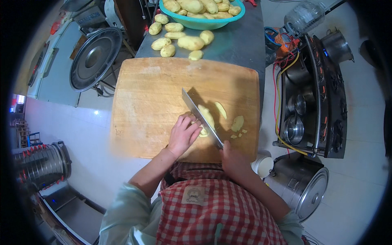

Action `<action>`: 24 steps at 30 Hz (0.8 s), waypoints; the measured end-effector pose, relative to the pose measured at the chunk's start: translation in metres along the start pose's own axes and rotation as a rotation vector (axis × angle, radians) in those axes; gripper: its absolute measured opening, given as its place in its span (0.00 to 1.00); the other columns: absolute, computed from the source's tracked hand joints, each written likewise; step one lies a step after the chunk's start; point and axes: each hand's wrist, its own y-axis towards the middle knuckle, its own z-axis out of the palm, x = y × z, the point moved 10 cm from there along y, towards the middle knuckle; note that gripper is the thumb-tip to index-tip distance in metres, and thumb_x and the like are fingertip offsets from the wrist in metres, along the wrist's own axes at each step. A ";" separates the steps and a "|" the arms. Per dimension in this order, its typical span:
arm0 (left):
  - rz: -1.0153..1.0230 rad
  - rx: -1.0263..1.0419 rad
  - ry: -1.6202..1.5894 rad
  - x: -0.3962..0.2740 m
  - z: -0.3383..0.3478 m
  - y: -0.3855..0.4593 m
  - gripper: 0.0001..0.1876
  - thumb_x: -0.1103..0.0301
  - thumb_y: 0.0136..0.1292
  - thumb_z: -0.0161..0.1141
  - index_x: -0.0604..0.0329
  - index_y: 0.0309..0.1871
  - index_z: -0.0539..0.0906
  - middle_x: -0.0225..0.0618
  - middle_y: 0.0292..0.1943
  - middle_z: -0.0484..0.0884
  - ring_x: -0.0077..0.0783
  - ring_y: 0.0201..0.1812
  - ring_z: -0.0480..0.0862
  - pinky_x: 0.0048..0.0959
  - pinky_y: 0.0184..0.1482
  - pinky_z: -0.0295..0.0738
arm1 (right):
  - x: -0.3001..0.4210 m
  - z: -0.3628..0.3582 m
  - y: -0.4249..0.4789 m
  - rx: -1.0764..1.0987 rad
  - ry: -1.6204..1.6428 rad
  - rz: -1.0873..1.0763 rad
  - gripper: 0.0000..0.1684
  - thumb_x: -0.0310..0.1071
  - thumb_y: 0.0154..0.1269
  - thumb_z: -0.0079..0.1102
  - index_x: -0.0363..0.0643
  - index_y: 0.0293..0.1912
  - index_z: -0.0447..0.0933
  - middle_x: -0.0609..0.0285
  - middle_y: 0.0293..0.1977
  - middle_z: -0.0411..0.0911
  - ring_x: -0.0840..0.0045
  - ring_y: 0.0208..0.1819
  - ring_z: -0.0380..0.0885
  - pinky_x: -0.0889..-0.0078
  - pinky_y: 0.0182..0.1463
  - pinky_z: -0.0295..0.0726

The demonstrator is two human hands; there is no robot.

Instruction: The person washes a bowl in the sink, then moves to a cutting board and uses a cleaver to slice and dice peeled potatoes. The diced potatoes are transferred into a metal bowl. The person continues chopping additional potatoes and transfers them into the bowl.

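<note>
My right hand (234, 157) grips the handle of a cleaver (200, 114), whose broad blade stands on edge over a wooden cutting board (147, 92). Curled fingertips of my left hand (183, 131) rest against the blade's left side, pressing on a piece of peeled potato that they partly hide. Sliced potato (206, 114) leans along the right side of the blade. Farther right on the board lie a thin slice (220, 110), a flat piece (237, 123) and several small scraps (234, 136).
Beyond the board, several whole peeled potatoes (190, 43) lie on a metal table (242, 43), near a turquoise basin (202, 23) heaped with more. At the right stands a gas stove (333, 101) with hoses; a large metal pot (297, 186) is below it. A round metal lid (96, 59) is at the left.
</note>
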 end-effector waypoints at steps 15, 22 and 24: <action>-0.017 -0.035 -0.052 0.003 -0.006 -0.004 0.10 0.74 0.59 0.63 0.59 0.44 0.80 0.40 0.44 0.76 0.45 0.45 0.77 0.37 0.45 0.78 | -0.019 0.016 0.011 -0.014 0.212 0.087 0.20 0.44 0.76 0.48 0.36 0.53 0.69 0.43 0.25 0.80 0.45 0.27 0.80 0.44 0.32 0.76; -0.377 -0.133 -0.493 0.030 -0.010 0.010 0.12 0.66 0.70 0.59 0.59 0.52 0.77 0.38 0.50 0.78 0.37 0.52 0.79 0.33 0.54 0.76 | -0.031 -0.047 0.002 -0.193 0.542 -0.025 0.19 0.41 0.75 0.53 0.36 0.55 0.69 0.50 0.30 0.81 0.54 0.25 0.80 0.52 0.32 0.77; -0.711 -0.071 -1.072 0.043 -0.003 0.017 0.22 0.54 0.76 0.52 0.57 0.65 0.72 0.34 0.61 0.76 0.33 0.63 0.74 0.39 0.67 0.67 | -0.031 -0.048 0.002 -0.032 0.747 0.052 0.20 0.41 0.74 0.54 0.37 0.56 0.69 0.54 0.32 0.81 0.58 0.27 0.81 0.55 0.33 0.78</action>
